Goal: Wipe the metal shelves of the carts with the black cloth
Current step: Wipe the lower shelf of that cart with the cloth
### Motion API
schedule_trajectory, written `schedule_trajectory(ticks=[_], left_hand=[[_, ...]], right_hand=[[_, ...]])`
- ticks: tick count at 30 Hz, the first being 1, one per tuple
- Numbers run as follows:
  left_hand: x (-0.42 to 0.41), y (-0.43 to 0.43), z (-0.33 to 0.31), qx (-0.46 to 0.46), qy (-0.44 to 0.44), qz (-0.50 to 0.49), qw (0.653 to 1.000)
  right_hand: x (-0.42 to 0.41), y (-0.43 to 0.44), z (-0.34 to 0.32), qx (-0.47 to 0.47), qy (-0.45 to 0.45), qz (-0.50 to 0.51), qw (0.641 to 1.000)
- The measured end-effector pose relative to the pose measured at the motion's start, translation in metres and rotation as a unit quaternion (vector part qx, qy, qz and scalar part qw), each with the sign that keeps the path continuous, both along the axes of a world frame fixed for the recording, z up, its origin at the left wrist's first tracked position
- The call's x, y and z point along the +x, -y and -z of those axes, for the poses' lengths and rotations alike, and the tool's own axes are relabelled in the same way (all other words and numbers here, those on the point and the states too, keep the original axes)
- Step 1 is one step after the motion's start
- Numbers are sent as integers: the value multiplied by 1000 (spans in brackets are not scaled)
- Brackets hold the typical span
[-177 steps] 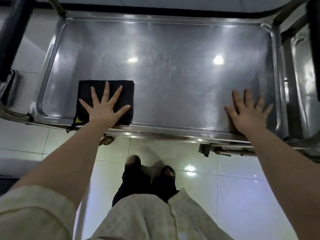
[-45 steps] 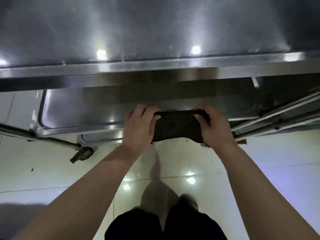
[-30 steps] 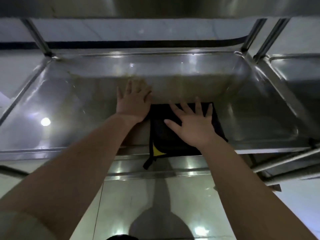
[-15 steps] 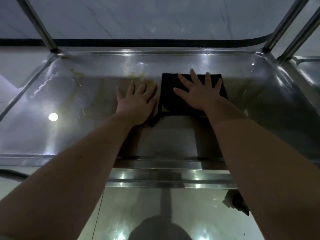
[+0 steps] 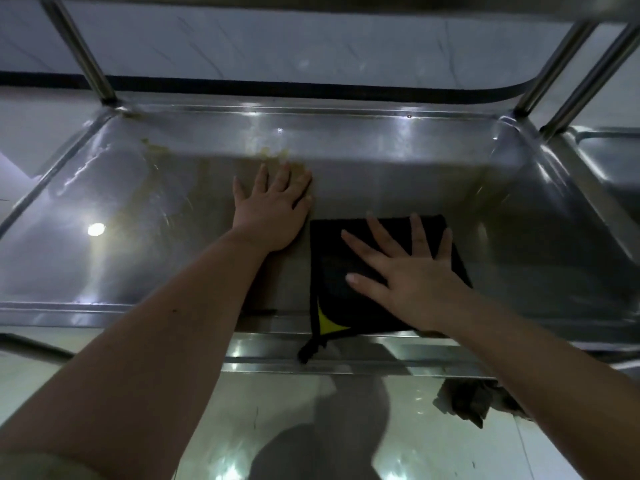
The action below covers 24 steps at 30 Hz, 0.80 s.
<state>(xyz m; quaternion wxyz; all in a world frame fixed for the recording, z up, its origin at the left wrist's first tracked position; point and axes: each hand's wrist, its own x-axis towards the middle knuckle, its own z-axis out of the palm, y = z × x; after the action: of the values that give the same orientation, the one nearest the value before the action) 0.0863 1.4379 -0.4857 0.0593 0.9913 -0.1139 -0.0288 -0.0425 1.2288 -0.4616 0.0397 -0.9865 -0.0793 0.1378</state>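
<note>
The folded black cloth [image 5: 332, 278], with a yellow corner showing, lies near the front edge of the cart's lower metal shelf [image 5: 138, 237]. My right hand [image 5: 405, 275] presses flat on the cloth with fingers spread. My left hand [image 5: 273, 206] rests flat on the bare shelf just left of the cloth, fingers straight. Yellowish smears [image 5: 273, 154] mark the shelf beyond my left fingertips and toward the back left corner.
The upper shelf's edge [image 5: 346, 1] hangs overhead. Upright posts stand at the back left [image 5: 86, 60] and back right [image 5: 550, 67]. A second cart's shelf [image 5: 609, 157] adjoins on the right. A crumpled grey rag [image 5: 474, 400] lies on the glossy tiled floor below.
My right hand has pulled the cloth from the back of the shelf toward the front edge. My left hand has stayed flat in about the same place.
</note>
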Motion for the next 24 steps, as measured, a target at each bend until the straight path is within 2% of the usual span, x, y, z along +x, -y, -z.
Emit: schedule_trajectory(ticks=[6, 10, 14, 20, 24], left_hand=[[-2, -2, 0, 4, 1, 8, 1000], [0, -4, 0, -12, 2, 2, 1000], [0, -3, -3, -8, -13, 1, 1000], [-5, -3, -6, 1, -21, 0, 1000], [-9, 16, -17, 24, 4, 40, 999]], right_hand=[[135, 2, 7, 4, 36, 107, 994], [167, -9, 10, 12, 55, 140, 989], [127, -4, 9, 11, 57, 110, 992], [0, 18, 7, -1, 41, 35, 999], [-15, 27, 3, -4, 29, 27, 999]])
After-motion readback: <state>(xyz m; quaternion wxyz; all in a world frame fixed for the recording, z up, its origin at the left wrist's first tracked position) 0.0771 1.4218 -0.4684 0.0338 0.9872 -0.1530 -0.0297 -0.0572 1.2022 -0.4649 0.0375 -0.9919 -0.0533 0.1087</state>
